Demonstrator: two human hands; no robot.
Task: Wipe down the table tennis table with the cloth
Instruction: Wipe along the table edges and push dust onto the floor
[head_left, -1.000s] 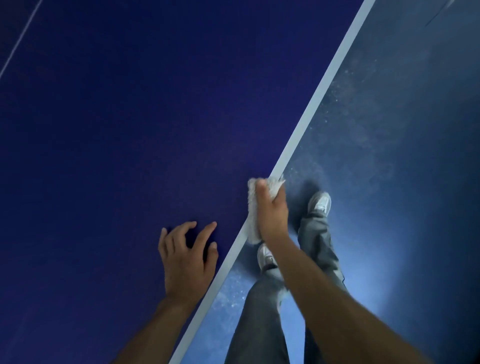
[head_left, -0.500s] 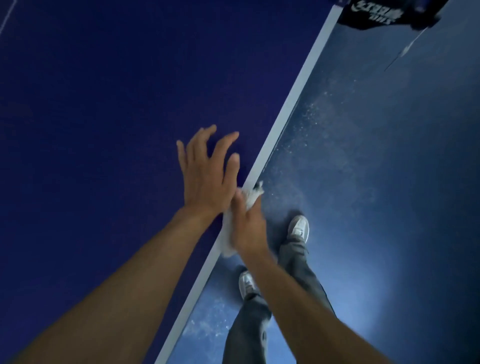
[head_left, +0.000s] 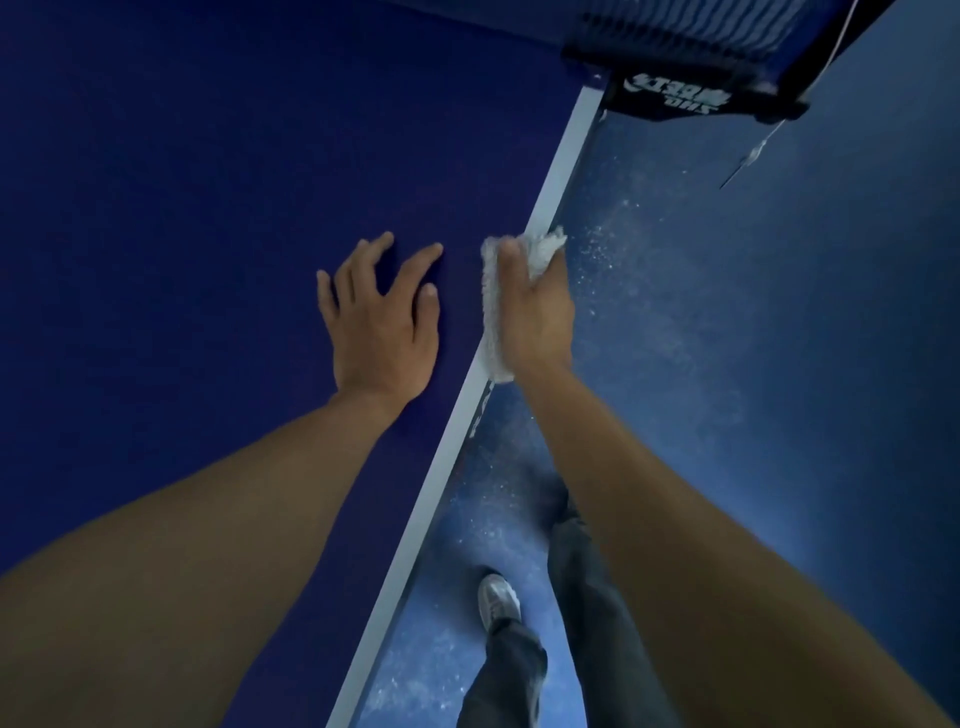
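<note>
Nearest, on the floor side of the white edge stripe of the dark blue table tennis surface, stand the person's grey trouser legs and one pale shoe on a blue speckled floor.

Further along, on the surface side of the stripe and just beside it, the left hand rests flat. Its grip is spread, fingers apart, holding nothing. It reads as a brace.

Level with it, right on the stripe, the right hand holds the white fluffy cloth. The thumb lies on top and the other fingers curl over the table's edge, mostly hidden, so the grip looks pressed round the cloth and the edge together.

The cloth looks light, soft and limp. It will bunch and slide under the palm, and it cannot be pushed from one end. The best hold is probably the present one, palm across its middle, with both ends tucked so neither trails.

Its long axis runs roughly along the stripe. One end shows at the wrist, and the ragged far end points up the edge toward the net.

Farthest, where the stripe ends, sits the black net clamp with white lettering, with the dark net mesh beyond it.
</note>
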